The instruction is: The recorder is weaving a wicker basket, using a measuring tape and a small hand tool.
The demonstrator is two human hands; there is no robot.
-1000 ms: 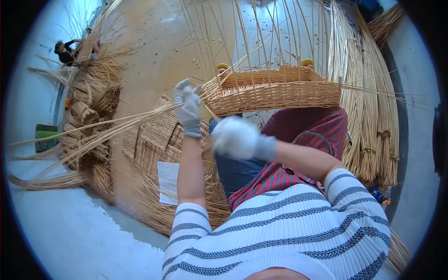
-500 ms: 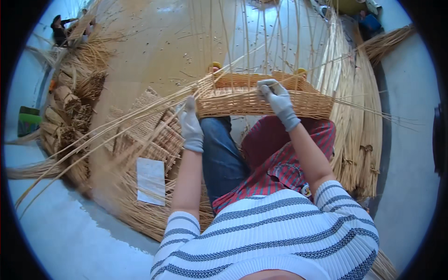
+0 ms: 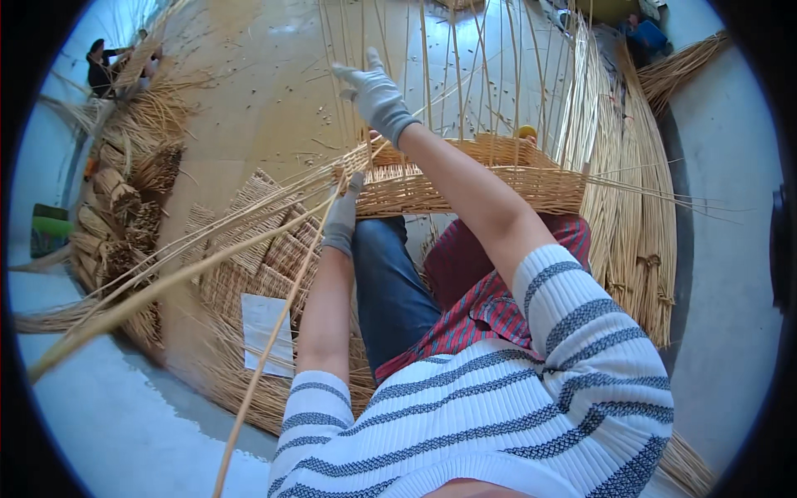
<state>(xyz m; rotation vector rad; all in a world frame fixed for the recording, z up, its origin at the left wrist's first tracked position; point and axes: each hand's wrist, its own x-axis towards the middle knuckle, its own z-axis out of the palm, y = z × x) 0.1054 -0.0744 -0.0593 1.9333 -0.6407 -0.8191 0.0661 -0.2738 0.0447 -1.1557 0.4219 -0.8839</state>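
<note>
A half-woven wicker basket (image 3: 473, 189) lies across my knees, tall upright stakes rising from its far side. My left hand (image 3: 341, 220), in a grey-white glove, is closed at the basket's left corner, where several long wicker canes (image 3: 178, 285) meet and trail out to the left and toward me. The hand hides just how it pinches them. My right hand (image 3: 375, 93), gloved alike, is raised beyond the basket's left end among the stakes (image 3: 426, 66). Its fingers are spread apart, and I see nothing held in it.
Flat woven panels (image 3: 257, 241) and a white sheet (image 3: 266, 328) lie at my left. Bundles of cane (image 3: 137, 220) are stacked farther left; long pale strands (image 3: 627, 216) hang down at the right. A person (image 3: 101, 68) sits far left. Cane scraps litter the floor (image 3: 249, 108).
My right hand has left the basket's middle and swung up and left, past the left end, its fingers opening. Canes at the left corner have shifted; one now slants down toward me.
</note>
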